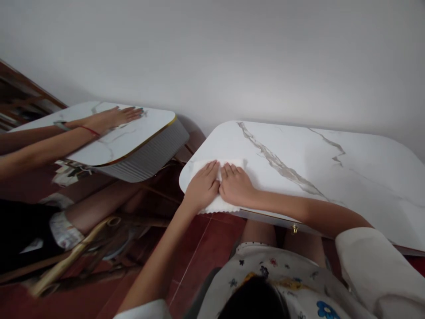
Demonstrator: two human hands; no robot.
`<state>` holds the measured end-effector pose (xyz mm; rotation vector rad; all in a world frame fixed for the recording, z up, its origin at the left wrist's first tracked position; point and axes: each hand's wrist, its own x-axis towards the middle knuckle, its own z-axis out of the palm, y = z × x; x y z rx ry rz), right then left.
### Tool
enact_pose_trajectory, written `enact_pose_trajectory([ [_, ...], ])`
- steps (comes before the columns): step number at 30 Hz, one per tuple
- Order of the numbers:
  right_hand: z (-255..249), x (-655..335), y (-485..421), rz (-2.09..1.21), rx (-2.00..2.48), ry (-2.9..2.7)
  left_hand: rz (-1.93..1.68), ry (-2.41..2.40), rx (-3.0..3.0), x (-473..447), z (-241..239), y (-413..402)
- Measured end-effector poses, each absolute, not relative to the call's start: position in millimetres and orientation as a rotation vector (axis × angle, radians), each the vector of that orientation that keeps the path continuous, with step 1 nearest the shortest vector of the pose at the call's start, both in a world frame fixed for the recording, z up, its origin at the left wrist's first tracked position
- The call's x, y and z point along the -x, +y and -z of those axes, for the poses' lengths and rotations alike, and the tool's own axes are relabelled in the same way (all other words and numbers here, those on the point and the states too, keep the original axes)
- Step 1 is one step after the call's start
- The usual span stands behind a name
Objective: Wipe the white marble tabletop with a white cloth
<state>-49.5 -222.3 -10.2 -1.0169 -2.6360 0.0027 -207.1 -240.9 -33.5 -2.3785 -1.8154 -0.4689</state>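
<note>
Black, rounded and too dark to make out, a shape point(254, 305) sits nearest at the bottom, in front of a pale shirt point(239, 274) of soft cloth printed with small flowers. Puffed white sleeves end above bare forearms.

Both hands lie flat, palms down, on a white cloth point(221, 204) at the rounded left end of the near desk point(292, 150). The left hand point(203, 186) and the right hand point(235, 184) press side by side, fingers extended and fairly close, thumbs meeting between them; neither pinches the fabric. The cloth looks soft and matte, its near edge finely scalloped and overhanging the front of the desk. That edge faces the person, while the far edge runs roughly along the desk's length. The hands cover its middle, so a long axis is hard to tell.

Smooth and white, the desktop carries grey-brown, marble-like veins; its long axis runs left to right, and a small brass-coloured knob point(294, 229) sits beneath its front edge.

On the left, another person's hands point(121, 117) rest overlapping on a second desk point(156, 117) with gold trim and a ribbed side. Below are a blurred chair point(75, 259) of pale, pole-like wood and red floor tiles point(195, 252).
</note>
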Motion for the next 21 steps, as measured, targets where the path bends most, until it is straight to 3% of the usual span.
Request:
enact_pose_trajectory([
  [11,18,45,-88,-0.017,1.258,-2.471,0.629,-1.848,2.46,196,26,-77],
  [21,21,61,16,0.001,1.343,-2.397,0.493,-1.71,2.428,201,33,37],
])
